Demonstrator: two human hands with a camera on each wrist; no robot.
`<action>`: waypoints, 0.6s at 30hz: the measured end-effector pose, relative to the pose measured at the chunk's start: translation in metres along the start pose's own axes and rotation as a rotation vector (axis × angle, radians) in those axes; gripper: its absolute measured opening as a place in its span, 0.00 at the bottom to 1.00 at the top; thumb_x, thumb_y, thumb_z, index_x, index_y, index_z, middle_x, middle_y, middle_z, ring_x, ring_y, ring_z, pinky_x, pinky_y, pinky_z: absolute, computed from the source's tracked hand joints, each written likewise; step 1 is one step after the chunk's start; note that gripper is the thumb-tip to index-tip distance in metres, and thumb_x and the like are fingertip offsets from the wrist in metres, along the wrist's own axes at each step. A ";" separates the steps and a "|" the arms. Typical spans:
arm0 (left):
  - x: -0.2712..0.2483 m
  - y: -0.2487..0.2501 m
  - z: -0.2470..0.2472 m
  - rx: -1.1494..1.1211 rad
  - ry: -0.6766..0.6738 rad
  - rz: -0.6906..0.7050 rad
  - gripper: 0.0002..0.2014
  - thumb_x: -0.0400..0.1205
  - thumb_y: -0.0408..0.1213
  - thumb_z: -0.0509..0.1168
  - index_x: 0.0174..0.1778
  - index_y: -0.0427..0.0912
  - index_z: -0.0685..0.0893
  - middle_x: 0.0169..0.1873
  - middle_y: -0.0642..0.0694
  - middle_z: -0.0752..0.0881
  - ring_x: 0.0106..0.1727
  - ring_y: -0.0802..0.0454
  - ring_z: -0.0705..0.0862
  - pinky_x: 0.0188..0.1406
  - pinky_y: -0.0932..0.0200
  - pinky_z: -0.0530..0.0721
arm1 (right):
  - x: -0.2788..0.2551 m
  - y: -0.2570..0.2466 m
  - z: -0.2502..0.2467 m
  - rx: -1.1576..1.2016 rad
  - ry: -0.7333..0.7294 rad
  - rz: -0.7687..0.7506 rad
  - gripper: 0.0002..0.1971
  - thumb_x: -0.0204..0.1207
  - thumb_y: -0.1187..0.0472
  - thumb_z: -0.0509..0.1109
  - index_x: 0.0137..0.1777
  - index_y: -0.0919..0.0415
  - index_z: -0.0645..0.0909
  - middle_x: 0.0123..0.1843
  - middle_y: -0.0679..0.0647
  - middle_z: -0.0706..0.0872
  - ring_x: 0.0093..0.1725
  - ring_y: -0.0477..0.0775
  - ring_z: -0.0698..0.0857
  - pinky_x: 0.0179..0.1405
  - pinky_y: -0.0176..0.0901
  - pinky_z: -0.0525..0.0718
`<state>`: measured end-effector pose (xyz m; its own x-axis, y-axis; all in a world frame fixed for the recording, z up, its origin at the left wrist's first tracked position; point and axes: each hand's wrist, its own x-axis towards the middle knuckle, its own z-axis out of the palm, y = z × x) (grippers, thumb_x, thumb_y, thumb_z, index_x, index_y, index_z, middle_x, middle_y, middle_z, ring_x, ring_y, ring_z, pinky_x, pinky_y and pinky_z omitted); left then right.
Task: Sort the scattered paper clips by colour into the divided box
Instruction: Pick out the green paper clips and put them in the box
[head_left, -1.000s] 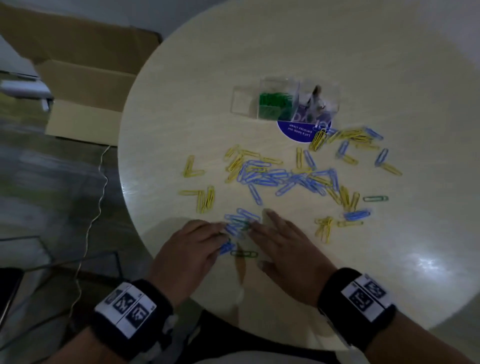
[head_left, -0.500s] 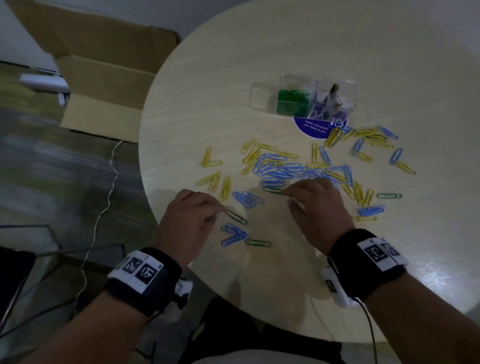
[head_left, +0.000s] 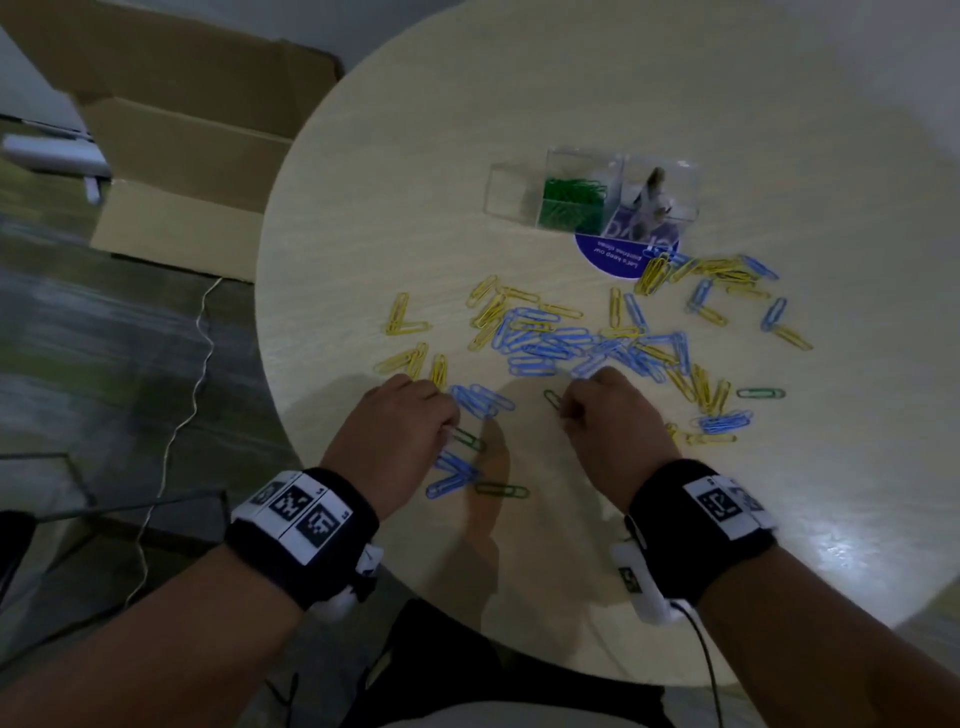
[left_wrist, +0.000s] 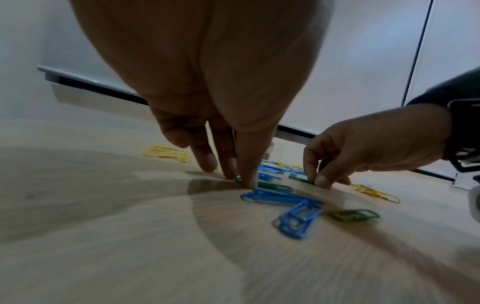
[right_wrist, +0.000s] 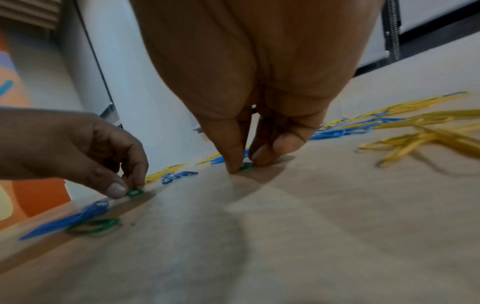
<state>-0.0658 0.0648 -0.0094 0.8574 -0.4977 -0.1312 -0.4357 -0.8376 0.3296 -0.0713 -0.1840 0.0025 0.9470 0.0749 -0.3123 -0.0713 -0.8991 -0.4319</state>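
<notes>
Blue clips (head_left: 550, 345) and yellow clips (head_left: 405, 327) lie scattered over the round table (head_left: 519, 104). My left hand (head_left: 451, 432) pinches one end of a green clip (head_left: 470, 440) that lies on the table; the left wrist view shows thumb and forefinger on this clip (left_wrist: 275, 186). My right hand (head_left: 566, 413) pinches another green clip (head_left: 553, 399), seen between thumb and finger as a green clip (right_wrist: 246, 166) in the right wrist view. The clear divided box (head_left: 691, 171) stands far back, its middle compartment holding green clips (head_left: 571, 200).
Two more green clips lie loose, one (head_left: 501, 490) near the front edge, one (head_left: 761, 393) at the right. A round blue sticker (head_left: 623, 254) sits under the box. Off the table's left edge are a cardboard box (head_left: 182, 130) and a cable (head_left: 182, 415).
A second ago both hands lay flat together over clips near the front edge. They have moved apart, curled, and each now pinches a green clip; the right hand drew its clip nearer.
</notes>
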 end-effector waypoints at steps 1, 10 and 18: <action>0.002 0.000 0.001 0.002 -0.008 0.016 0.02 0.75 0.40 0.66 0.41 0.52 0.81 0.38 0.52 0.82 0.45 0.45 0.78 0.42 0.48 0.79 | -0.004 0.001 -0.001 0.010 -0.004 0.012 0.05 0.70 0.64 0.69 0.44 0.56 0.82 0.46 0.61 0.81 0.47 0.67 0.83 0.44 0.54 0.81; 0.015 0.035 -0.018 -0.049 -0.189 -0.023 0.13 0.64 0.41 0.70 0.27 0.52 0.70 0.26 0.51 0.74 0.34 0.42 0.80 0.30 0.55 0.71 | -0.020 0.015 -0.004 0.082 -0.030 0.028 0.05 0.67 0.62 0.68 0.43 0.58 0.82 0.46 0.60 0.79 0.45 0.67 0.83 0.43 0.53 0.80; -0.033 0.062 0.003 -0.063 -0.210 0.030 0.18 0.70 0.44 0.59 0.55 0.57 0.84 0.36 0.57 0.84 0.40 0.52 0.86 0.39 0.58 0.86 | -0.050 0.090 -0.039 0.046 0.289 0.099 0.08 0.65 0.65 0.75 0.41 0.55 0.80 0.48 0.56 0.87 0.53 0.64 0.84 0.54 0.51 0.80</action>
<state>-0.1218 0.0282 0.0126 0.7656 -0.5639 -0.3097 -0.4367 -0.8090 0.3935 -0.1132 -0.2853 0.0127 0.9842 -0.1436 -0.1036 -0.1752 -0.8748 -0.4518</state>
